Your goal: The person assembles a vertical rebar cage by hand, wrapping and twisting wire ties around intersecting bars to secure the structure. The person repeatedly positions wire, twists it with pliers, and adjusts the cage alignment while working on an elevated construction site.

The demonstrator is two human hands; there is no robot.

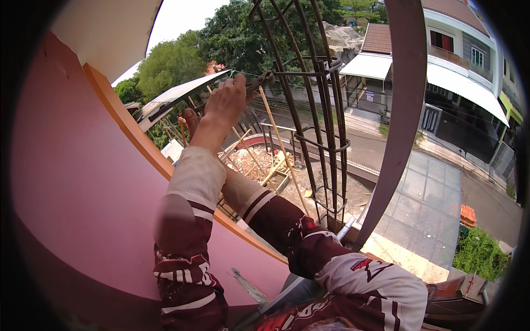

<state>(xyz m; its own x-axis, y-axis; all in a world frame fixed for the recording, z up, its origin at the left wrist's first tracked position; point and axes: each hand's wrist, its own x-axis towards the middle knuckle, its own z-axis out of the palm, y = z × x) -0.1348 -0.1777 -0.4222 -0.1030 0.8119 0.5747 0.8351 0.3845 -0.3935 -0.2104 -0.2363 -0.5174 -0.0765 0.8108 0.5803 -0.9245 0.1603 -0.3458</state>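
We observe two bare forearms in maroon sleeves with white cuffs (193, 179), crossing at the centre of the frame. The left hand (225, 105), at upper centre, has bent fingers just beside a dark metal pincer-like tool (255, 85); we cannot tell whether its grip closes on the tool. The right hand (191, 119) lies largely hidden behind the left wrist, with only a brown finger showing, so we cannot tell the state of its grip. The tool's head points toward the upright cage of dark steel bars with bent ties (324, 110), right of centre; we cannot confirm contact.

We note a pale wooden pole (280, 143) leaning left of the cage and a heap of broken rubble (248, 160) below, at mid-frame. A smooth pink wall (99, 182) edged with an orange band (124, 118) occupies the left. A stack of orange bricks (468, 214) stands at lower right, beside a green shrub (483, 251).
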